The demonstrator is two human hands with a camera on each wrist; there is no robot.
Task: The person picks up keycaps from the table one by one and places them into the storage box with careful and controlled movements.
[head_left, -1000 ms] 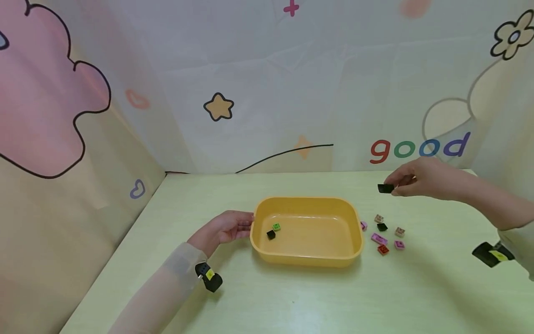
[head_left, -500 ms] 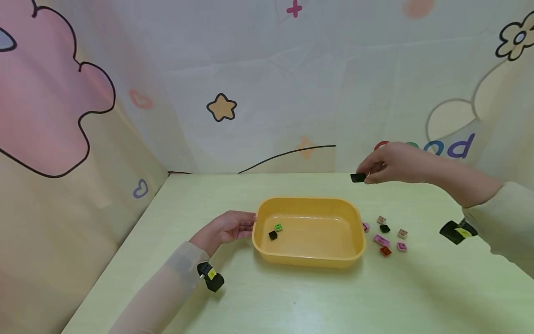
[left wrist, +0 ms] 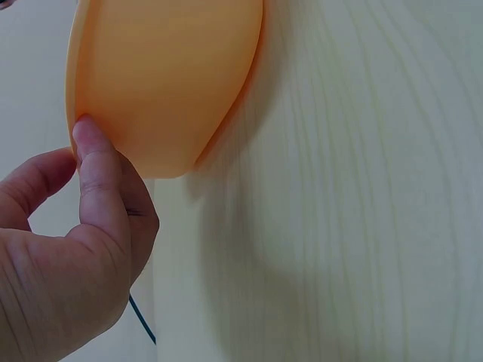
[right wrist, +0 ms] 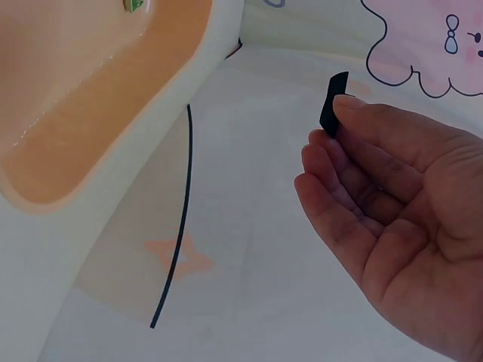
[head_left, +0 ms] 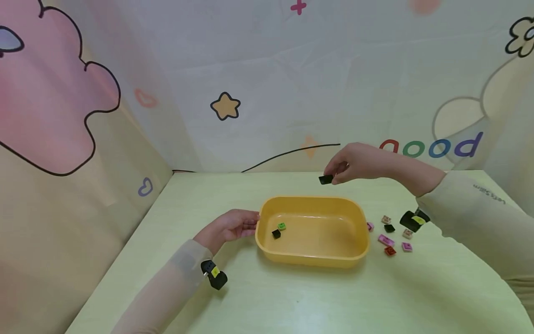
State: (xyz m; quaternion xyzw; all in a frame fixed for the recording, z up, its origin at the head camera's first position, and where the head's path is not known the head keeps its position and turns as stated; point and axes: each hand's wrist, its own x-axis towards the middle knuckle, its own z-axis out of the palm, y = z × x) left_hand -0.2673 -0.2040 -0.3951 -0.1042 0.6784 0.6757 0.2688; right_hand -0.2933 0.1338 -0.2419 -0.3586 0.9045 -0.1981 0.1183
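A yellow rectangular plastic tray (head_left: 312, 260) stands on the table, with a small green block (head_left: 282, 226) and a small black block (head_left: 276, 234) inside at its left. My left hand (head_left: 233, 225) holds the tray's left rim; the left wrist view shows the fingers on both sides of the rim of the tray (left wrist: 166, 75). Above and behind the tray's far edge, my right hand (head_left: 356, 162) pinches a flat black block (head_left: 326, 179) between thumb and fingertips. In the right wrist view this black block (right wrist: 333, 105) stands out past the fingertips.
Right of the tray lie several small blocks: a long pink block (head_left: 386, 240), a red block (head_left: 390, 251), a black block (head_left: 389, 228), beige blocks and smaller pink ones. A printed cloth backdrop (head_left: 275, 102) rises behind the table (head_left: 267, 301).
My right hand has carried the black block leftward, from above the loose blocks to behind the tray. The left hand keeps its place at the tray's rim. The view has shifted slightly.
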